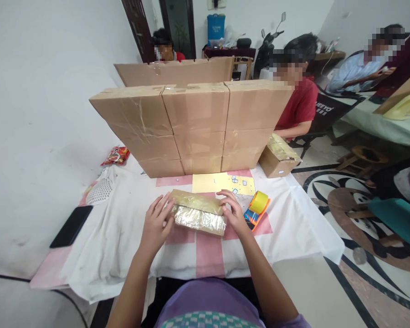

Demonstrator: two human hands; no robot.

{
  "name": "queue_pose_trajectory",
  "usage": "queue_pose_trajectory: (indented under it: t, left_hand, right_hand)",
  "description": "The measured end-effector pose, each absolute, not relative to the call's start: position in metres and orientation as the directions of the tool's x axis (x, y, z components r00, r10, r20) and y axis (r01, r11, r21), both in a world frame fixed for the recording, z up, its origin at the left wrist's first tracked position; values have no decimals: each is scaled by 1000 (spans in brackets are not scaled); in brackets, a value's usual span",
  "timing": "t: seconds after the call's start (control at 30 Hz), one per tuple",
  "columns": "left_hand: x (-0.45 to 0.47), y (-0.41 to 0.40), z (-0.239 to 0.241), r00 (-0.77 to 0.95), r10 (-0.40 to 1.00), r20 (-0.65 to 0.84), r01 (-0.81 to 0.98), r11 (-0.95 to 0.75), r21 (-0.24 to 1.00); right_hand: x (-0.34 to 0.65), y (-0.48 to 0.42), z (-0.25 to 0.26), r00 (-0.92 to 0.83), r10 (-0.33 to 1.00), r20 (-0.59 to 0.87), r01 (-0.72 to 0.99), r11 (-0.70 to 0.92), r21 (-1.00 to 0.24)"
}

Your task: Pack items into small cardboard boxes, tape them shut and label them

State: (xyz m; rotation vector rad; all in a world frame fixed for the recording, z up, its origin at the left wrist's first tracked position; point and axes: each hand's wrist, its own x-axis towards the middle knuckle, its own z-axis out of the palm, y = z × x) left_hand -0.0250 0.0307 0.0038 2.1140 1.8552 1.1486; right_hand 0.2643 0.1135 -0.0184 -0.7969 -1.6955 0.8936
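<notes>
Carton (193, 199) lies back from the middle front edge of the table (105, 237), shiny film (198, 219) along it. I have left hand (159, 218) and right hand (233, 212) loosely spread, touching opposite ends; I'd smooth outward, pressing wrinkles flat.

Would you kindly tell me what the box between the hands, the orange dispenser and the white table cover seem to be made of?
Box: likely cardboard, given matt brown faces, under glossy, wrinkled film, probably plastic tape.
Dispenser: probably smooth plastic, judging by bright, even colour.
White cover: apparently fabric, matt, draping in folds.
</notes>
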Motion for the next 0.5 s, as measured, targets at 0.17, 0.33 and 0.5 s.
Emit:
queue_pose_trajectory:
  t: [0.17, 0.33, 0.5]
  left_hand:
    - [-1, 36, 17, 373, 870, 322, 845, -462, 269]
    - [29, 33, 24, 350, 896, 273, 888, -410, 210]
    - [40, 31, 27, 338, 919, 204, 911, -374, 173]
  right_hand:
    - [270, 107, -18, -243, 903, 354, 198, 404, -893]
    - [274, 104, -15, -165, 947, 274, 317, 315, -895]
    - [279, 95, -4, -97, 949, 301, 370, 315, -874]
